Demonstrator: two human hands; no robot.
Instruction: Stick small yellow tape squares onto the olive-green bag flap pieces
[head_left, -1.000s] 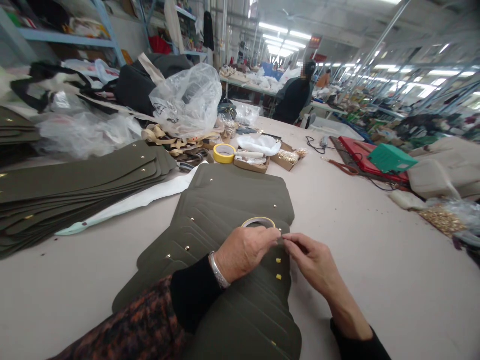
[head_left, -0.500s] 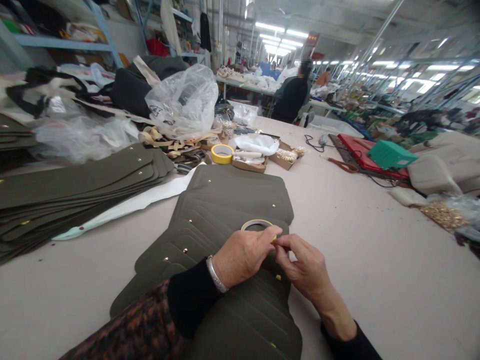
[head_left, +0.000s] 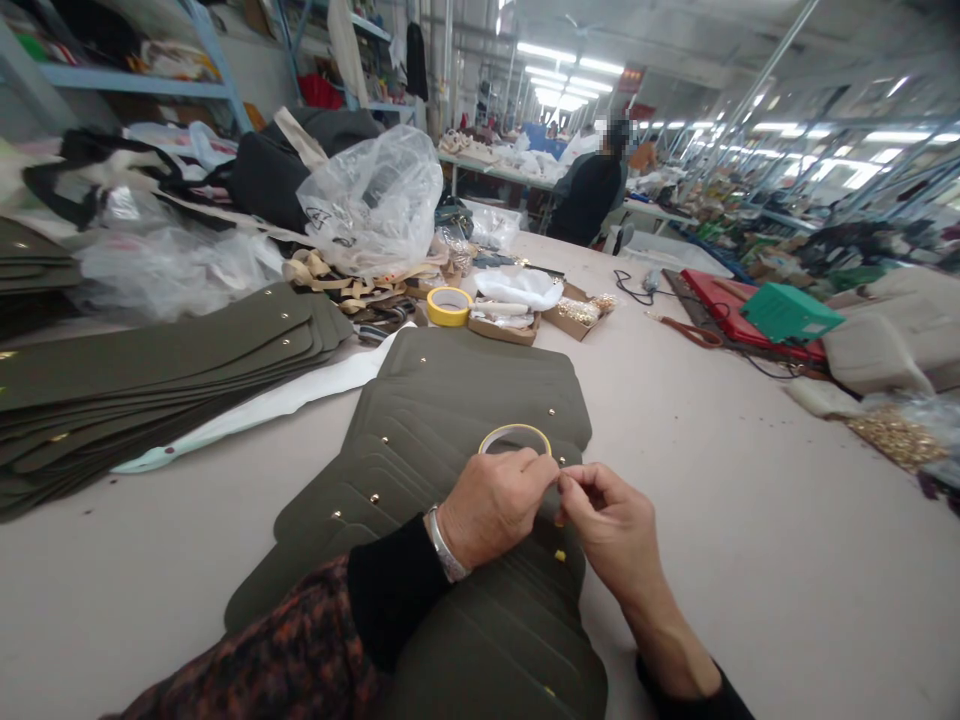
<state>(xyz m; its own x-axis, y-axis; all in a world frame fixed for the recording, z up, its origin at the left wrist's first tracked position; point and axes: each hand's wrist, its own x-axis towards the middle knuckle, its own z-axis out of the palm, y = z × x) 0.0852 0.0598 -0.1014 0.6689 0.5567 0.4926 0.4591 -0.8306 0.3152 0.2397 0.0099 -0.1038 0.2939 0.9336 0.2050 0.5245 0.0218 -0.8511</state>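
My left hand (head_left: 501, 502) is closed around the near side of a roll of yellow tape (head_left: 516, 433), whose far rim stands up behind the knuckles. Thumb and finger of my right hand (head_left: 609, 518) pinch at the tape's edge, against the left fingertips; the bit between them is tiny and mostly covered. Under both hands lies a fanned stack of dark olive panels (head_left: 480, 385) with small gold studs. A yellow scrap (head_left: 560, 556) sticks to one panel just below the right fingertips.
Another stack of olive panels (head_left: 172, 365) lies left, beside a white strip (head_left: 292, 402). Behind are a second tape roll (head_left: 449, 307), small boxes (head_left: 504, 328) and plastic bags (head_left: 375, 200). To the right are a green box (head_left: 791, 312) and gold hardware (head_left: 896, 435). A person (head_left: 589, 195) sits farther back.
Both hands have shifted slightly, and the left has rolled so that its knuckles face up more. The tape roll's rim stands a little higher. The fingertips still meet.
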